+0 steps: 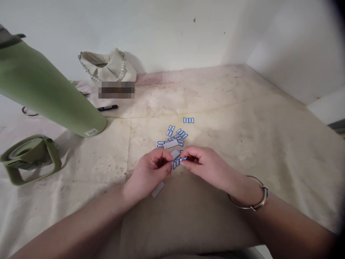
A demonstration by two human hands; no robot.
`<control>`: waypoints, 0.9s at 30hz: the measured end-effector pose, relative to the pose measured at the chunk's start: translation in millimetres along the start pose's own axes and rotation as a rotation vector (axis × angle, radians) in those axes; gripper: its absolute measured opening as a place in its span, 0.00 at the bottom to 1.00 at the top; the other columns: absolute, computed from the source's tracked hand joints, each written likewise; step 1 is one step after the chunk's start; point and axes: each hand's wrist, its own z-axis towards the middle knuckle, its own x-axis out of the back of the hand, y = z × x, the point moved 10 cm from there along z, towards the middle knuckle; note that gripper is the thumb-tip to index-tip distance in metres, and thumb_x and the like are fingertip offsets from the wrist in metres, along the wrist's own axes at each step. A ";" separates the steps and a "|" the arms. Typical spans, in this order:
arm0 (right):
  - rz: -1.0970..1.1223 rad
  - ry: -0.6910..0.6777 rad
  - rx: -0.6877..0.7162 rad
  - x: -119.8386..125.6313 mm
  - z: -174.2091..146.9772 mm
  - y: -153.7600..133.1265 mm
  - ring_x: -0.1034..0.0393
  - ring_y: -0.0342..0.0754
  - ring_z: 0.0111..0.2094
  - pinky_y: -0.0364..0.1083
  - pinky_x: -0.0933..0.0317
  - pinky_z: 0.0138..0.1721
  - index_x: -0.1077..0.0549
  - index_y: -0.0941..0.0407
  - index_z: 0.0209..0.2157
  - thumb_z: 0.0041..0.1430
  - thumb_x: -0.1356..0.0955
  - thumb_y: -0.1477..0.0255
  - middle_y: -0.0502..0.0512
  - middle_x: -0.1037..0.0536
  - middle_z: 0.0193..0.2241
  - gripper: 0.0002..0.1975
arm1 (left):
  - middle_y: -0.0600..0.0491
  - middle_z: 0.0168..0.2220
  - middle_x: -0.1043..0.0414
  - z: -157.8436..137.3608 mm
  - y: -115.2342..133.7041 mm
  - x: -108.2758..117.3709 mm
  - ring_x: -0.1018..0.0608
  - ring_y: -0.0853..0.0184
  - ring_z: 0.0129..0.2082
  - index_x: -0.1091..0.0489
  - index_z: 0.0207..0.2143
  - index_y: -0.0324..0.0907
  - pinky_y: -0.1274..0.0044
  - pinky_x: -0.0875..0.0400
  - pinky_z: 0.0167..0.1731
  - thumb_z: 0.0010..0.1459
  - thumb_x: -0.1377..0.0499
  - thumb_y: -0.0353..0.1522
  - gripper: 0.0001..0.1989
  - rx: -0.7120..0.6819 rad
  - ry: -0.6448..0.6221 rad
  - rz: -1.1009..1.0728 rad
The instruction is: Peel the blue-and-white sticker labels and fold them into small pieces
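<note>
Between my two hands is a small strip of white labels with blue borders point(176, 163). My left hand point(151, 171) pinches its left end between thumb and forefinger, and my right hand point(206, 163) pinches the right end. Just beyond my fingers lies a loose pile of similar blue-bordered label strips point(181, 134), some overlapping. A plain white strip point(171, 144) rests on that pile. One blue-bordered strip point(188, 120) lies apart, farther back. Another plain white strip point(157, 189) sits beside my left wrist, partly covered by it. A metal bangle point(265, 197) circles my right wrist.
A tall green tumbler point(54, 82) stands at the left, with a green handled lid point(32, 156) in front of it. Behind are a black pen point(107, 107) and a cream handbag point(107, 66) with a pearl strap. A stained pale cloth point(242, 126) covers the table up to the walls.
</note>
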 end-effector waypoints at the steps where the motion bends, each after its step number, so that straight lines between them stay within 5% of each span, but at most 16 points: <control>1: 0.000 0.003 0.000 0.0 0.1 0.3 0.38 0.40 0.24 0.40 0.45 0.24 0.29 0.54 0.31 0.56 0.35 0.72 0.45 0.30 0.23 0.03 | 0.57 0.22 0.34 -0.2 1.1 -0.5 0.34 0.74 0.21 0.32 0.29 0.41 0.81 0.41 0.22 0.54 0.41 0.32 0.04 0.003 -0.005 -0.005; 10: 0.030 0.010 0.014 -0.6 0.2 -3.8 0.36 0.41 0.25 0.41 0.43 0.25 0.29 0.54 0.31 0.55 0.35 0.71 0.46 0.29 0.24 0.03 | 0.57 0.21 0.34 1.1 -1.2 0.3 0.35 0.75 0.21 0.33 0.28 0.40 0.82 0.43 0.21 0.53 0.40 0.33 0.06 0.025 0.024 -0.058; 18: -0.184 0.285 0.026 42.1 1.7 0.8 0.33 0.44 0.29 0.45 0.36 0.30 0.28 0.55 0.36 0.55 0.34 0.72 0.53 0.26 0.32 0.06 | 0.57 0.22 0.32 6.5 -16.9 19.4 0.34 0.77 0.19 0.34 0.28 0.40 0.84 0.42 0.21 0.50 0.37 0.30 0.07 0.113 0.228 -0.560; 23: -0.384 0.230 0.236 15.3 6.5 -17.0 0.36 0.52 0.46 0.52 0.37 0.47 0.29 0.56 0.46 0.56 0.33 0.72 0.59 0.30 0.44 0.14 | 0.57 0.23 0.32 7.8 -16.4 23.2 0.33 0.77 0.20 0.34 0.28 0.40 0.84 0.40 0.23 0.51 0.37 0.30 0.07 0.116 0.242 -0.633; 27: -0.492 0.166 0.278 -5.9 10.4 -21.6 0.39 0.53 0.47 0.53 0.40 0.50 0.29 0.56 0.47 0.56 0.34 0.75 0.59 0.32 0.47 0.16 | 0.57 0.23 0.31 8.0 -18.1 22.5 0.33 0.77 0.21 0.35 0.29 0.40 0.84 0.39 0.24 0.51 0.38 0.30 0.06 0.116 0.223 -0.644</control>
